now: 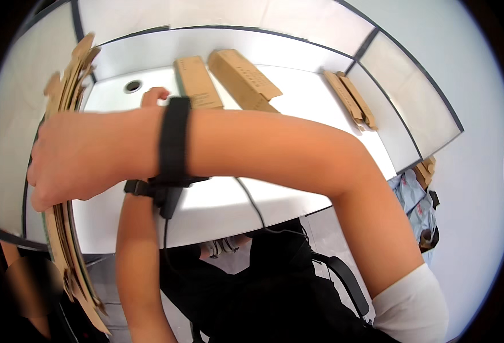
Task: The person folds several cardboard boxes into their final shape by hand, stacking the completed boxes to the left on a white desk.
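Observation:
My right arm reaches across to the left, and my right hand (72, 154) is closed over a stack of flattened cardboard boxes (72, 240). The brown stack stands on edge at the desk's left side, jutting above and below my hand. Beneath my right forearm, my left hand (155, 95) shows only a little, with a bent finger near a closed brown carton (198, 83). Most of that hand is hidden, so what it holds cannot be seen. A black strap (175, 137) with a device circles my right wrist; another band sits on my left wrist.
A second long carton (243, 77) lies at the back, partly behind my forearm. Narrow folded cardboard pieces (350, 102) lie at the far right. Low panels (217, 46) border the white desk (223, 211). A black cable (253, 203) crosses its front. Another person shows at lower left.

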Action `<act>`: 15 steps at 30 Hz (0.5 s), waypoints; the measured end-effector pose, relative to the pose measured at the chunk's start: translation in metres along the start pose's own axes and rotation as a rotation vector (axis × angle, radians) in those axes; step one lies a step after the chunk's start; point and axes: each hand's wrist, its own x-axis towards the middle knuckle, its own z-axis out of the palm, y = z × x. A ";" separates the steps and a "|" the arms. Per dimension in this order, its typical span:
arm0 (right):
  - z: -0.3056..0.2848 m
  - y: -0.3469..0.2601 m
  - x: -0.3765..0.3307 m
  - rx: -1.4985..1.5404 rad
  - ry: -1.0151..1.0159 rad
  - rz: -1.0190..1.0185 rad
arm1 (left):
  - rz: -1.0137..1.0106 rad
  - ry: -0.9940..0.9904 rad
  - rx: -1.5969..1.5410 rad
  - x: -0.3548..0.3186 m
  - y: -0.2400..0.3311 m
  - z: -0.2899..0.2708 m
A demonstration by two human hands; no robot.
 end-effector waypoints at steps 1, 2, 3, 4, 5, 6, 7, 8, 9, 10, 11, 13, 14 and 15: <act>-0.028 -0.002 -0.013 -0.021 0.044 0.016 | -0.022 0.009 0.043 0.000 -0.002 -0.006; -0.043 0.007 -0.039 -0.086 0.139 0.019 | -0.018 0.020 0.082 0.002 -0.003 -0.001; -0.053 0.021 -0.061 -0.136 0.254 0.011 | 0.007 0.040 0.158 0.002 -0.008 -0.007; -0.079 0.030 -0.092 -0.214 0.285 0.105 | 0.082 0.081 0.311 0.008 -0.013 -0.014; -0.111 0.041 -0.129 -0.312 0.264 0.255 | 0.056 0.090 0.349 -0.003 -0.014 -0.029; -0.144 0.050 -0.179 -0.454 0.189 0.422 | 0.057 0.099 0.292 0.004 -0.016 -0.005; -0.174 0.066 -0.226 -0.565 0.131 0.554 | -0.329 -0.014 -0.070 0.011 0.002 -0.005; -0.190 0.062 -0.239 -0.597 0.217 0.805 | -0.334 -0.002 -0.088 0.012 0.003 -0.006; -0.205 0.069 -0.265 -0.715 0.202 0.954 | -0.337 -0.003 -0.073 0.013 0.004 -0.009; -0.218 0.078 -0.298 -0.830 0.184 1.059 | -0.337 0.018 -0.091 0.013 0.004 -0.007; -0.231 0.080 -0.330 -0.887 0.044 1.151 | -0.335 0.039 -0.110 0.014 0.003 -0.005; -0.232 0.096 -0.385 -0.930 -0.061 1.253 | -0.336 0.022 -0.103 0.014 0.001 -0.002; -0.233 0.095 -0.416 -0.969 -0.236 1.378 | -0.338 0.020 -0.109 0.014 0.000 0.003; -0.229 0.095 -0.441 -0.996 -0.417 1.498 | -0.342 0.017 -0.112 0.015 0.001 0.005</act>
